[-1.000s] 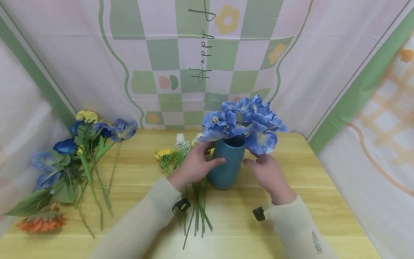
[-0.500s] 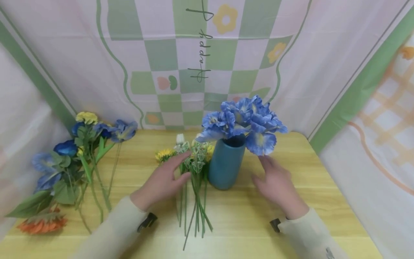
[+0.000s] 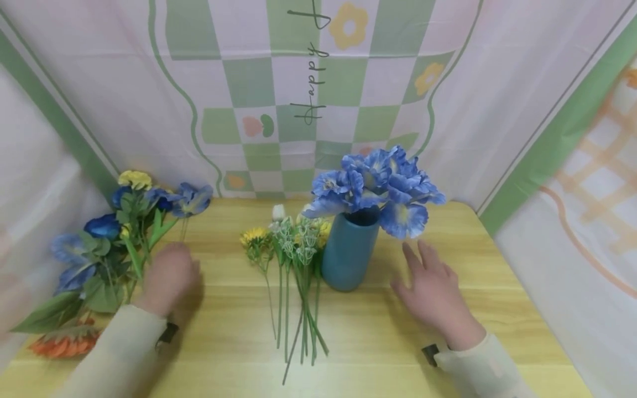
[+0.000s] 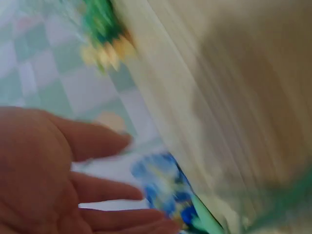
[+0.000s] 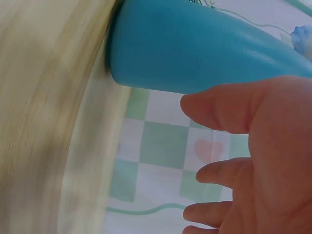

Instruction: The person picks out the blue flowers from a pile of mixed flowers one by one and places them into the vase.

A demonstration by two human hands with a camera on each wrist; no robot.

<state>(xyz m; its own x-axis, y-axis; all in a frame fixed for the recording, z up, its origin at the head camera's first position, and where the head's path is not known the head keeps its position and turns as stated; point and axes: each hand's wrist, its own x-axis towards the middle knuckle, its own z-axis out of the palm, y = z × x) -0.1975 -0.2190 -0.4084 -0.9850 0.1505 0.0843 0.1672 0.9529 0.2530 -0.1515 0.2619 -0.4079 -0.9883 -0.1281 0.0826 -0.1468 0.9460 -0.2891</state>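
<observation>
A teal vase [image 3: 350, 254] stands upright on the table, with several blue artificial flowers [image 3: 378, 185] in it. To its right, my right hand [image 3: 438, 298] hovers with fingers spread, apart from the vase and holding nothing. My left hand [image 3: 169, 279], blurred by motion, is beside the stems of the flower pile at the left. The left wrist view shows that hand [image 4: 73, 180] with extended fingers and nothing in its grasp. In that pile lie blue roses [image 3: 103, 225], a yellow flower [image 3: 135, 179], pale blue flowers [image 3: 191, 199] and an orange flower [image 3: 66, 340].
Left of the vase, white and yellow flowers [image 3: 303, 237] lie with their green stems [image 3: 306, 320] pointing toward the table's front. A yellow daisy-like flower [image 3: 255, 236] is at that bunch's left. A checked cloth [image 3: 343, 83] hangs behind the wooden table [image 3: 378, 359].
My left hand has left the vase and swept left across the middle bunch to the flower pile. My right hand has drawn back slightly right from the vase. The vase has stayed put.
</observation>
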